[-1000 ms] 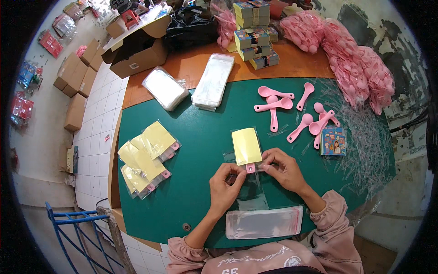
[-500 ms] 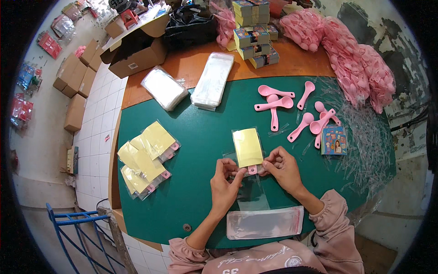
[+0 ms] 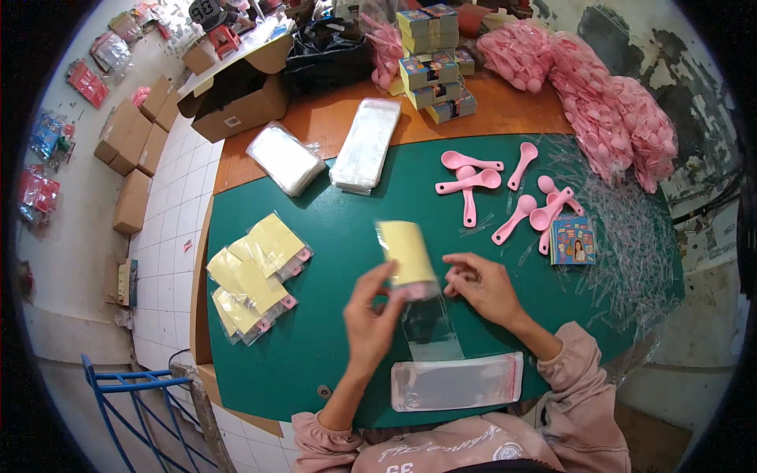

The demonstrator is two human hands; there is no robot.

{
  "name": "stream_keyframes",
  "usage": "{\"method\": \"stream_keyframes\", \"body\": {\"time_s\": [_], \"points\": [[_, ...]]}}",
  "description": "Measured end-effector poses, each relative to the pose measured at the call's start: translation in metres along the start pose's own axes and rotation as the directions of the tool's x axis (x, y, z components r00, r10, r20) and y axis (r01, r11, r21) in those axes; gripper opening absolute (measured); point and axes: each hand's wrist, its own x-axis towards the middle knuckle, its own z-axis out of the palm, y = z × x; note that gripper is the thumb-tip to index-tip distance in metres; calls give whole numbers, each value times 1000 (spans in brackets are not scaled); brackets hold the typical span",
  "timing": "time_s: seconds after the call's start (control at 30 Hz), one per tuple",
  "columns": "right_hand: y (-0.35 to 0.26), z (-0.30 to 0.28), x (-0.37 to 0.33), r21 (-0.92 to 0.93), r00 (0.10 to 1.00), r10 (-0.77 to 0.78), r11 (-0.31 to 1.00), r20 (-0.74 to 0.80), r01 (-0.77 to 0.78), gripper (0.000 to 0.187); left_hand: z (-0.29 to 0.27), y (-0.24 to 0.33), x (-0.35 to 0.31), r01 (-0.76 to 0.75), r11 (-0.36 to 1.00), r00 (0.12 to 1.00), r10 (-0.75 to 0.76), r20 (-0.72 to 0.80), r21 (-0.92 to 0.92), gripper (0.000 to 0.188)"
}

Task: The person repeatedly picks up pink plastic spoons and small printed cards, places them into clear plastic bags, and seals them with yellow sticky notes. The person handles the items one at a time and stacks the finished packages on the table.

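Note:
My left hand [image 3: 371,317] pinches a clear plastic packet [image 3: 407,254] by its lower edge. A yellow card fills most of that packet, and a pink spoon handle shows at its bottom; the packet is a little blurred. Off to its right, my right hand [image 3: 482,288] holds nothing, its index finger stretched and the others loosely curled apart. Below the packet lies an empty clear sleeve [image 3: 432,335]. Nearest my body is a stack of clear plastic sleeves [image 3: 457,384]. Several packets with yellow cards [image 3: 254,277] and pink handle ends overlap on the left.
Loose pink spoons [image 3: 470,183] lie at the right, beside a stack of printed cards [image 3: 572,241] and scattered clear plastic strips [image 3: 631,260]. Farther back are sleeve stacks [image 3: 364,146], bundled cards [image 3: 430,71], bagged pink spoons [image 3: 587,102] and an open carton [image 3: 244,110].
My left hand has moved slightly left with the packet, which now tilts. My right hand has let go of the packet and its fingers have loosened.

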Motion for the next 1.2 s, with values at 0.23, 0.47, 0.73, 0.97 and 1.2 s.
{"method": "stream_keyframes", "body": {"time_s": [0.23, 0.47, 0.73, 0.97, 1.2], "points": [[-17, -26, 61, -940, 860, -504, 325, -82, 100, 32, -89, -20, 16, 82, 381, 815, 506, -282, 921, 36], [-20, -50, 63, -943, 861, -467, 332, -202, -41, 21, 2, -8, 4, -81, 746, 996, 43, 73, 661, 27], [-70, -73, 20, -790, 630, -696, 577, -343, 208, 15, 11, -29, 28, -40, 994, 927, 74, 368, -100, 26], [-44, -40, 9, -555, 691, -632, 734, -350, 391, 17, 8, -5, 38, 408, 836, 858, -213, 468, -366, 29], [-50, -33, 5, -230, 738, -525, 850, -424, 473, 24, 9, 3, 36, 404, 876, 816, -215, 537, -262, 27]]}}
